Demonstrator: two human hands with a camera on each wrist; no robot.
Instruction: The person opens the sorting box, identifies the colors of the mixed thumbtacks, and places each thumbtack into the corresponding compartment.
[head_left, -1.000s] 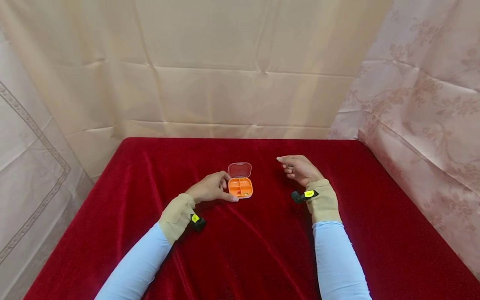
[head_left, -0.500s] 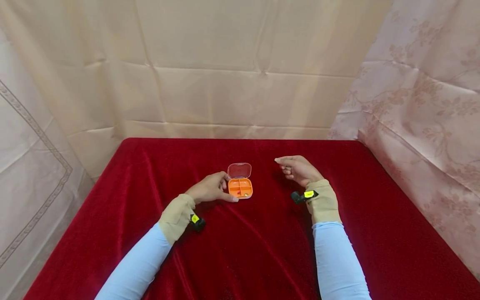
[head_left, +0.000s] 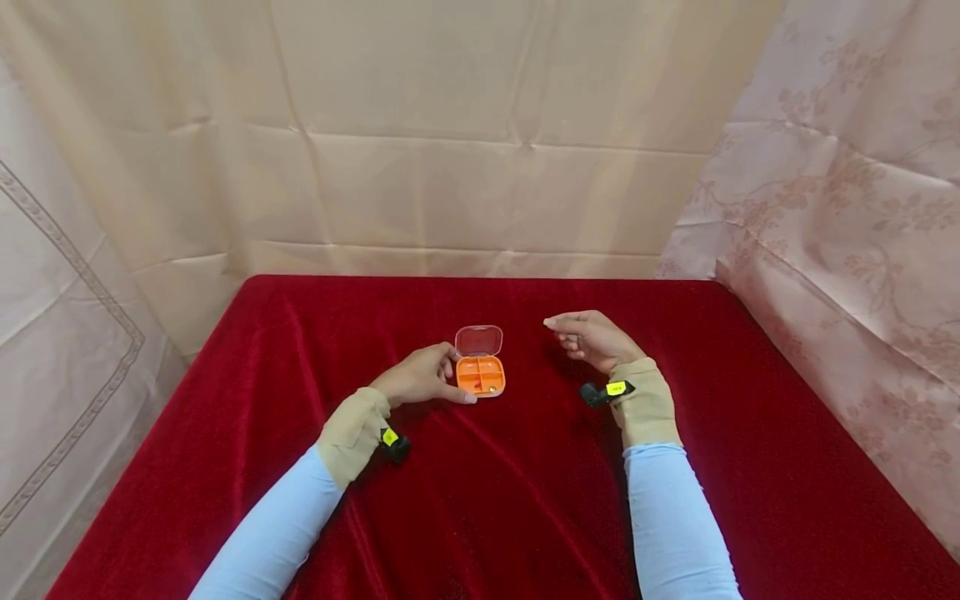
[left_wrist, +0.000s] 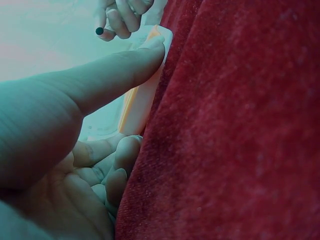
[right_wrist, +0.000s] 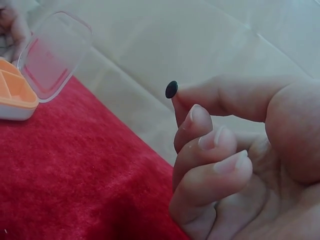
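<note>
A small orange pill box [head_left: 491, 365] with several compartments sits on the red cloth, its clear lid [head_left: 479, 340] raised at the back. A tiny red piece [head_left: 477, 385] lies in its front left compartment and a small yellowish piece [head_left: 492, 389] in the front right. My left hand [head_left: 422, 377] holds the box from the left, thumb along the near wall and curled fingers at the left side. Right of the box and above the cloth, my right hand [head_left: 596, 340] pinches a small black round pill [right_wrist: 171, 90] between thumb and index finger, other fingers curled below.
Red velvet cloth [head_left: 480, 500] covers the table, with soft folds running toward the front. Beige curtain [head_left: 480, 200] hangs behind the far edge, and a floral curtain [head_left: 862, 250] hangs along the right side.
My right hand has shifted slightly left toward the pill box, still pinching the pill, which no longer shows clearly in the head view. My left hand and the box have not moved.
</note>
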